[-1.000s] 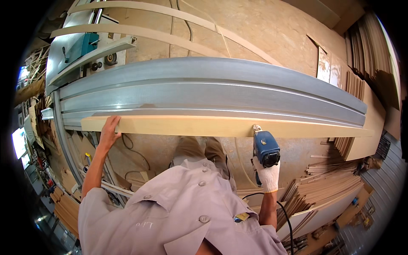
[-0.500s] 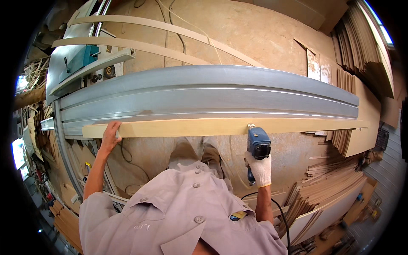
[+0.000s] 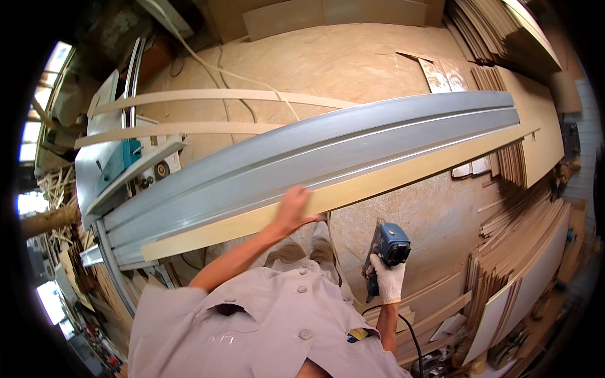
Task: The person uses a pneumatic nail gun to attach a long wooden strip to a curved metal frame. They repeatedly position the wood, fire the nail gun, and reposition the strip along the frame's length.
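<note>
A long pale wooden strip (image 3: pixel 391 172) lies along the near edge of a grey metal sliding table (image 3: pixel 265 169). My bare left hand (image 3: pixel 292 211) is on the strip near its middle. Its thumb stands off at the near edge; blur hides how the fingers are placed. Below the strip and apart from it, my right hand (image 3: pixel 389 277), in a white knit glove, is closed round the handle of a blue corded power tool (image 3: pixel 394 242). The tool's dark flat side faces left, and its exact kind is unclear.
Two long thin strips (image 3: pixel 208 96) extend from the saw machine (image 3: pixel 112 167) at the far left. Sheet stacks (image 3: pixel 504 31) stand at the far right, with more boards (image 3: pixel 523 277) leaning at the near right. Cables cross the floor; the tool's black cord (image 3: pixel 413 331) runs near my right arm.
My left hand has moved right along the strip, from its left end to near its middle. The power tool in my right hand has come off the strip toward me. The view has turned.
</note>
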Motion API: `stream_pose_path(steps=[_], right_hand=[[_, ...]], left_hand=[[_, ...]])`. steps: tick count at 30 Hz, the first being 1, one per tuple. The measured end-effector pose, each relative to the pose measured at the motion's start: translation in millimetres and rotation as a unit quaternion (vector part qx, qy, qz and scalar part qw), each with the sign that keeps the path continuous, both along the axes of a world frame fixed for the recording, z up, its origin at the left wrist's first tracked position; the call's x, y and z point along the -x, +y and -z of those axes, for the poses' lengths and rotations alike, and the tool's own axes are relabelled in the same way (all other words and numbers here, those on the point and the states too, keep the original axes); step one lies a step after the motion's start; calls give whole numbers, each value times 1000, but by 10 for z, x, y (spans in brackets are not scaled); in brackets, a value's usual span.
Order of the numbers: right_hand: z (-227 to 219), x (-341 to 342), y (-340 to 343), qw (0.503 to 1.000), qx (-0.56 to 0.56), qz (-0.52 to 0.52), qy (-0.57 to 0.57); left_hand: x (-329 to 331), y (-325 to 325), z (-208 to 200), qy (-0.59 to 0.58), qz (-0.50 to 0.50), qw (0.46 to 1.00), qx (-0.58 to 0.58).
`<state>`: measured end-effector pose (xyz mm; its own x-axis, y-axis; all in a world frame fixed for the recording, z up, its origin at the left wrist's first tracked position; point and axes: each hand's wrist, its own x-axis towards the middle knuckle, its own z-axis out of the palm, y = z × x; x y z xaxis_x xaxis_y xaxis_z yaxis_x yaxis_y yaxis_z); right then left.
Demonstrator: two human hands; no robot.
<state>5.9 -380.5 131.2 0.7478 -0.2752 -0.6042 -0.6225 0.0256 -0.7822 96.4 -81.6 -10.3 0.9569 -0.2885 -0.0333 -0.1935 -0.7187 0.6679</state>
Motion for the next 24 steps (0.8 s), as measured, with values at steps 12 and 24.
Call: stream_pose_path(steps=[12, 24], right_hand=[[-37, 290, -645, 978, -54, 203, 19], [352, 171, -1041, 986, -62, 154, 22]], left_hand=[[-1771, -3067, 51, -8, -1, 999, -54], [-1617, -3059, -29, -77, 12, 991, -112]])
